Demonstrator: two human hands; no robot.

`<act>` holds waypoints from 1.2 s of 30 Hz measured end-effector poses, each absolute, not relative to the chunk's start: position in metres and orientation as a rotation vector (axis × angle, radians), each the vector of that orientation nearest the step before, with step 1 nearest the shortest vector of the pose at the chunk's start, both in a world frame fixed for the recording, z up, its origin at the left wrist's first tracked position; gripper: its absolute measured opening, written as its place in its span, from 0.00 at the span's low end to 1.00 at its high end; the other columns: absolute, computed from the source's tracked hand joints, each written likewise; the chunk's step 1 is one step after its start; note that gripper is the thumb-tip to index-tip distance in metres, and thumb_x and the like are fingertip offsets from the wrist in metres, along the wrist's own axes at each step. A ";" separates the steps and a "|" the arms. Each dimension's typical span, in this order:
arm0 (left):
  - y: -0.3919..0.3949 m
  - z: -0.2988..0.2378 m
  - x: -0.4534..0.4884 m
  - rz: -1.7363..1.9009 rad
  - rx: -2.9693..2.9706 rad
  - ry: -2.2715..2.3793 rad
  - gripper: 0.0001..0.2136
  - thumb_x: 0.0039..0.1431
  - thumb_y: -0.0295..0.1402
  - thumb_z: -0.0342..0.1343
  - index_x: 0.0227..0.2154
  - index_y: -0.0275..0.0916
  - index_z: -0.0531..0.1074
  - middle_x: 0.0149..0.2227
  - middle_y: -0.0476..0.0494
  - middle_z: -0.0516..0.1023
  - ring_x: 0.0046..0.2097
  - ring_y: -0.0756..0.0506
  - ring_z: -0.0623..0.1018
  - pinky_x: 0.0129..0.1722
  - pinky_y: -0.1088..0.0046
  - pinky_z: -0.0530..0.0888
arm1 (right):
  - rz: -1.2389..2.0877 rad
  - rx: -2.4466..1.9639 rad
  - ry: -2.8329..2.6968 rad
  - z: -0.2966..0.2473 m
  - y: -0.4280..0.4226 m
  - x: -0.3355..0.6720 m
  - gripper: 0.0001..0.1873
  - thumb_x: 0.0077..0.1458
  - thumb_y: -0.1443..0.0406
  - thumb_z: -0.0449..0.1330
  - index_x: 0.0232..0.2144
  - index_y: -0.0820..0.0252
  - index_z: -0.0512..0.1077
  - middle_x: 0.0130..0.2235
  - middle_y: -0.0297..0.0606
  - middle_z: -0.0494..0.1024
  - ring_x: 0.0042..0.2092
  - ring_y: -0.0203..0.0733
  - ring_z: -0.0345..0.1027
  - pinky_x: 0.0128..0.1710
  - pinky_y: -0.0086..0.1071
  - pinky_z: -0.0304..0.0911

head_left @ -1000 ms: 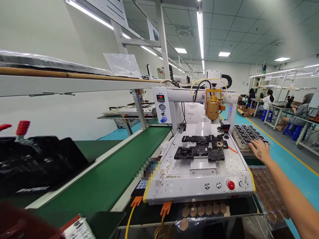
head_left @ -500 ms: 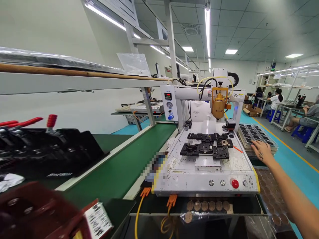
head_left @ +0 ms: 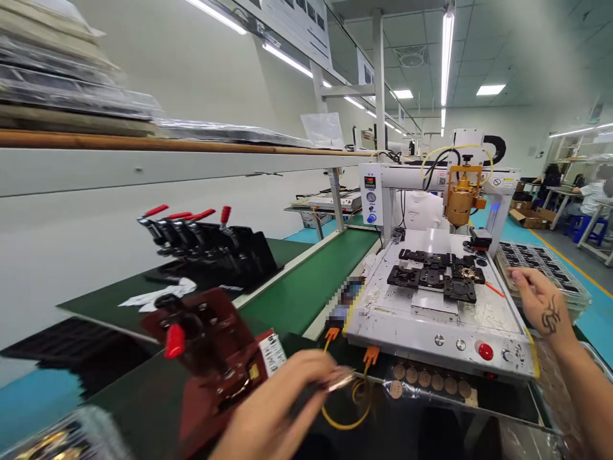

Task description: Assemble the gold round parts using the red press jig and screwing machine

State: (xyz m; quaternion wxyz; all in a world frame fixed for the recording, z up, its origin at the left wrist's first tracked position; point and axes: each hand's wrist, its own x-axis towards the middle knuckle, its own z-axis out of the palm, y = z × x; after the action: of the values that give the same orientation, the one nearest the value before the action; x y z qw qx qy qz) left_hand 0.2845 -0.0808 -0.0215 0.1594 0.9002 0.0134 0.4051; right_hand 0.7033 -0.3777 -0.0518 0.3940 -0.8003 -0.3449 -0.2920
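My left hand [head_left: 287,399] is in the lower middle, in front of the dark red clamp fixture [head_left: 211,345]. Its thumb and fingers pinch a small shiny metallic piece [head_left: 341,379], blurred by motion. My right hand [head_left: 543,303] is raised at the right side of the white dispensing machine [head_left: 407,332], beside a stack of clear trays [head_left: 579,297] with black parts. Its fingers are curled in; whatever they hold is too small to make out. Black fixtures [head_left: 433,278] lie on the machine bed, one with a gold-coloured ring part [head_left: 468,273], under the brass-coloured dispensing head [head_left: 460,201].
A green conveyor belt [head_left: 306,281] runs left of the machine. Black fixtures with red-handled toggle clamps [head_left: 215,249] stand behind the red one. Yellow cables [head_left: 342,427] hang at the front. A shelf [head_left: 191,166] crosses the upper left. People sit at far right benches.
The view has swung left. My left hand has come into view with the small metallic piece. My right hand has left the tray stack, and its fingers have curled in.
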 end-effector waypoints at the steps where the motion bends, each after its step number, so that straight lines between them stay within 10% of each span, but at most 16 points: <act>1: -0.086 -0.019 0.304 1.117 2.562 -0.134 0.07 0.74 0.29 0.51 0.42 0.44 0.74 0.40 0.47 0.83 0.41 0.48 0.84 0.42 0.78 0.81 | -0.567 -1.955 -0.926 -0.045 -0.368 0.671 0.19 0.72 0.50 0.53 0.49 0.52 0.79 0.49 0.42 0.84 0.51 0.50 0.77 0.52 0.41 0.71; 9: -0.116 -0.023 0.415 1.163 2.419 -0.672 0.08 0.72 0.21 0.52 0.44 0.39 0.72 0.43 0.40 0.80 0.44 0.45 0.81 0.46 0.71 0.80 | 0.351 -1.593 -1.176 -0.036 -0.315 0.525 0.30 0.58 0.57 0.71 0.61 0.52 0.72 0.46 0.38 0.81 0.38 0.42 0.74 0.40 0.36 0.74; 30: -0.119 0.013 0.583 0.622 2.586 -0.233 0.19 0.65 0.29 0.62 0.56 0.40 0.68 0.53 0.37 0.77 0.55 0.38 0.77 0.58 0.56 0.76 | -0.045 -1.759 -0.757 -0.047 -0.366 0.619 0.16 0.50 0.63 0.68 0.43 0.59 0.76 0.31 0.32 0.76 0.28 0.37 0.65 0.28 0.32 0.65; 36: -0.117 0.018 0.680 0.208 2.818 -0.123 0.18 0.54 0.41 0.74 0.41 0.34 0.79 0.50 0.32 0.81 0.54 0.31 0.79 0.58 0.53 0.74 | -0.165 -1.757 -0.742 -0.038 -0.396 0.629 0.17 0.55 0.59 0.66 0.47 0.57 0.76 0.34 0.33 0.77 0.31 0.39 0.67 0.29 0.33 0.66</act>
State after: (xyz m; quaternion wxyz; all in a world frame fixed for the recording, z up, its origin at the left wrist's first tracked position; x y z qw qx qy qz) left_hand 0.6801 -0.1170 0.0183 0.1558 0.9842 -0.0428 0.0725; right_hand 0.6285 -0.3962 -0.0382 0.5760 -0.7503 -0.3167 -0.0703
